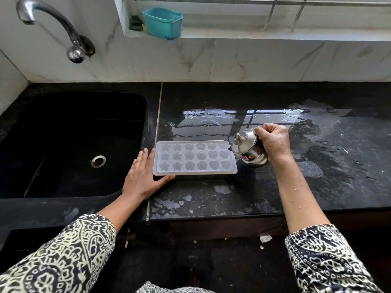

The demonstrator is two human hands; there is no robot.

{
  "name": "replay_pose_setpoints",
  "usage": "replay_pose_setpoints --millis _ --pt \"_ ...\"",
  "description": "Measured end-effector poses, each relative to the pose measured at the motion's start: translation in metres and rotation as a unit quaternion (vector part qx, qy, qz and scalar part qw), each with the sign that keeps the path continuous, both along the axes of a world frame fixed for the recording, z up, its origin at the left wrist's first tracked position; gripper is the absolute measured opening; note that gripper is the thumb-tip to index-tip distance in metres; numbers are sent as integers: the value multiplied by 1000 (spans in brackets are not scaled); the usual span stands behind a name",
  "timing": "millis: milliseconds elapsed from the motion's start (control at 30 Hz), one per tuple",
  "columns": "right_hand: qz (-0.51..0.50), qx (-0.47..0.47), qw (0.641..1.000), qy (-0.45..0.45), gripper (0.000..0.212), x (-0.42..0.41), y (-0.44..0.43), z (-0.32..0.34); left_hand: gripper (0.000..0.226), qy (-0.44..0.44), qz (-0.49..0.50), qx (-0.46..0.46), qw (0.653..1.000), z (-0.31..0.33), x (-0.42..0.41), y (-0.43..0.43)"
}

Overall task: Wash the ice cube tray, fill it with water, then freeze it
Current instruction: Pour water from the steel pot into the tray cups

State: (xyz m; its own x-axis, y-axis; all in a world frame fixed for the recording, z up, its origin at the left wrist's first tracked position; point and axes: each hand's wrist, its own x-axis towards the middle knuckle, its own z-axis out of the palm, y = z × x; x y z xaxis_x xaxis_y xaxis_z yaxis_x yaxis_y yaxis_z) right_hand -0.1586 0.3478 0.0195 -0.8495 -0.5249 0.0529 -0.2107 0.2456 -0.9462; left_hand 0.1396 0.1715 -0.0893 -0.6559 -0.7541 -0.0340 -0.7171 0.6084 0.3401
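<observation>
At centre frame, the ice cube tray (pixel 195 157) lies flat on the wet counter (pixel 317 166). Left hand (pixel 143 176), fingers straight, braces its left end, likely against sliding; right hand (pixel 274 140) grips a tilted steel kettle (pixel 248 148) at the tray's right end, seemingly filling it.

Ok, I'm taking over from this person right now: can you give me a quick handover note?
Left hand: open, flat on the wet counter, braced against the left end of the ice cube tray.
Right hand: grips a lidded steel kettle, tilted toward the tray's right end.
Tray: upright on the counter, just right of the sink.
Done: tray set out for filling; washing cannot be confirmed.
Left: fill every cell (water level unclear), then freeze it.
</observation>
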Motion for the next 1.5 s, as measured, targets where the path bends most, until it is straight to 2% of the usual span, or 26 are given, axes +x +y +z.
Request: replay_pose_setpoints --millis 300,767,1233,1367,1500 --pt "1 -1 1000 11 38 1 1 2 114 0 1 -2 1000 1 -1 1" --pt "-16 -45 997 -55 42 -4 5 -1 115 -8 3 0 1000 2 -1 1" --pt "-2 -29 999 -45 39 -2 3 -5 119 -3 4 0 1000 3 0 3" --pt "-14 -64 994 -93 39 -4 3 -5 119 -7 3 -1 1000 3 -1 2" --pt "-19 -133 974 -180 26 -4 4 -2 118 -7 3 0 1000 3 -1 2"
